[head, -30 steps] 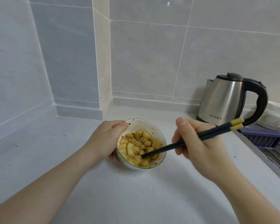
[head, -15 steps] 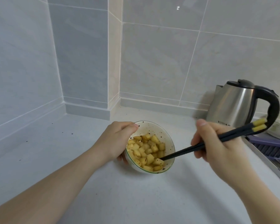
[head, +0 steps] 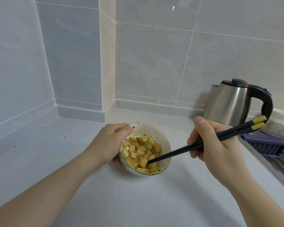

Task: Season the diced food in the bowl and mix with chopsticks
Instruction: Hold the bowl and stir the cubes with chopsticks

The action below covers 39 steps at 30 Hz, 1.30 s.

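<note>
The left hand [head: 111, 143] curls around the speckled bowl [head: 152, 131] on the countertop [head: 138, 202], thumb at its rim. The right hand [head: 215, 145] pinches dark chopsticks [head: 175, 151], their tips among the seasoned yellow cubes [head: 142, 152].

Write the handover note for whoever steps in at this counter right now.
Left hand: gripping the bowl at its left rim, steadying it on the counter.
Right hand: holding the chopsticks, tips down in the diced food.
Done: the pieces show dark seasoning flecks; mixing is under way.
Left: finish stirring until evenly coated, then set the chopsticks down.
Nearby: kettle, back right.
</note>
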Tool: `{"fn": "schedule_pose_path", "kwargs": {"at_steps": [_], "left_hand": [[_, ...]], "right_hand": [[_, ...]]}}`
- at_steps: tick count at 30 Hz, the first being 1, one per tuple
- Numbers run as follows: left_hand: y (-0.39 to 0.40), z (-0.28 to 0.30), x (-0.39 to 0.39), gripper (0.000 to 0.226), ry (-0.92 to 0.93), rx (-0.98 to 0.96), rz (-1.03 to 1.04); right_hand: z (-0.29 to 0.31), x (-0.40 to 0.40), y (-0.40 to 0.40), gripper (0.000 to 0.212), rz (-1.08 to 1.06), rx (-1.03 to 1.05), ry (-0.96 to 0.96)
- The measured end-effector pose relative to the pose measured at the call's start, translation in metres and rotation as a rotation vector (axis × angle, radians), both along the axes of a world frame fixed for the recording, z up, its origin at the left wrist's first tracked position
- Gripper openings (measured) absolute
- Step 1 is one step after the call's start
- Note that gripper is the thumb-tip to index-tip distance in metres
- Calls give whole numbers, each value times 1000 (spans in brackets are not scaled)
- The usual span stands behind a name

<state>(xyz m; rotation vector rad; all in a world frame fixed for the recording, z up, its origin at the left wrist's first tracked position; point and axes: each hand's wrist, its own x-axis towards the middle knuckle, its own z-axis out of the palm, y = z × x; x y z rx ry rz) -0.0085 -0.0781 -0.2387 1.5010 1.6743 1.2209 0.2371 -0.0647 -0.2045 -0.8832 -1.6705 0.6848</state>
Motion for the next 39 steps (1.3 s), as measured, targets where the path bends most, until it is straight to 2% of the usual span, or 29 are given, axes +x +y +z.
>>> {"fn": "schedule_pose_path", "kwargs": {"at_steps": [3, 6, 12, 16, 20, 25, 29, 32, 34, 36, 39], "left_hand": [[0, -1, -1, 41, 12, -3, 4], [0, 0, -1, 40, 18, 2, 4], [1, 0, 0, 38, 5, 4, 0], [1, -1, 0, 39, 5, 5, -1], [1, -1, -1, 40, 3, 5, 5], [0, 1, 0, 39, 15, -9, 5], [0, 0, 1, 41, 19, 1, 2], [-1, 0, 1, 41, 16, 6, -5], [-2, 1, 2, 43, -5, 19, -12], [-2, 1, 2, 43, 3, 23, -13], [-1, 1, 1, 41, 15, 18, -3]], "right_hand": [[-7, -10, -6, 52, 90, -17, -69], [-9, -12, -5, 48, 70, 50, -72], [5, 2, -3, 56, 41, 21, 121], [-2, -10, -10, 53, 121, -31, 65], [-4, -12, -8, 51, 96, 21, -8], [9, 2, -4, 54, 75, 33, 102], [-6, -13, -7, 53, 145, 87, 37], [-16, -18, -5, 48, 48, 179, -61], [-12, -11, 0, 49, -36, 192, -27], [-2, -1, 2, 50, -89, 152, 2], [3, 3, 3, 51, -61, 60, -10]]}}
